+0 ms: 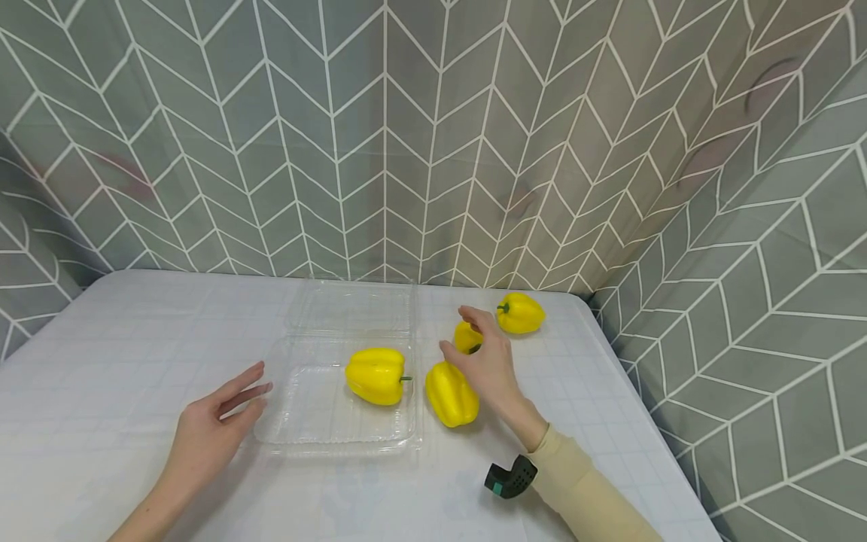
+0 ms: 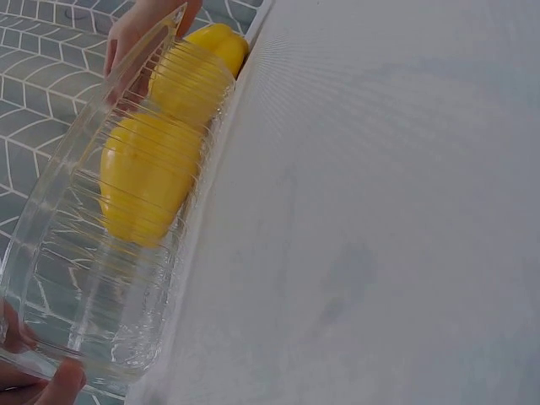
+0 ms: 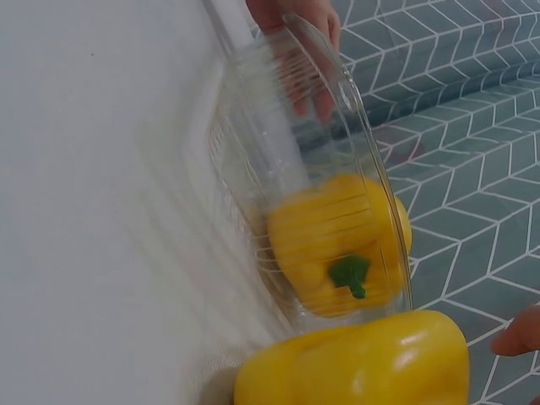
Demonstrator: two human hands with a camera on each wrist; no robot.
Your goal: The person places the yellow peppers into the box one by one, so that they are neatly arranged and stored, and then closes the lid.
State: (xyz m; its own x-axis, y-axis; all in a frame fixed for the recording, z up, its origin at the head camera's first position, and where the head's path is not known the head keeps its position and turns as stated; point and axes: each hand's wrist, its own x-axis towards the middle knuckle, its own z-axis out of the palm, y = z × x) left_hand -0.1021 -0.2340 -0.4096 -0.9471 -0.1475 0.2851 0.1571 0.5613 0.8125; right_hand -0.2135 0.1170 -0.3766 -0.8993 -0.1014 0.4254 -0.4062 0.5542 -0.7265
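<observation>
Glossy yellow pepper [image 1: 467, 336], green stem, pinched by right hand [image 1: 486, 365]; left hand [image 1: 213, 425] relaxed at clear tray's [image 1: 298, 421] 9 o'clock on worktop [image 1: 122, 354].

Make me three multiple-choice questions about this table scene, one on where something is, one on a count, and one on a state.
1. Where does the pepper inside the clear clamshell container lie?
A. in the lower tray
B. on the raised lid
C. under the container

2. How many yellow bell peppers are in view?
A. two
B. four
C. six

3. What is the right hand doing?
A. lying flat on the table
B. grasping a yellow pepper
C. pressing the lid shut

Answers:
1 A, the yellow pepper in the tray rests on the ribbed bottom half while the lid stands open behind it.
2 B, one sits in the tray, one beside the tray, one under the right hand, and one near the far table edge.
3 B, its fingers curl round a pepper, while the left hand lies open by the tray.
</observation>
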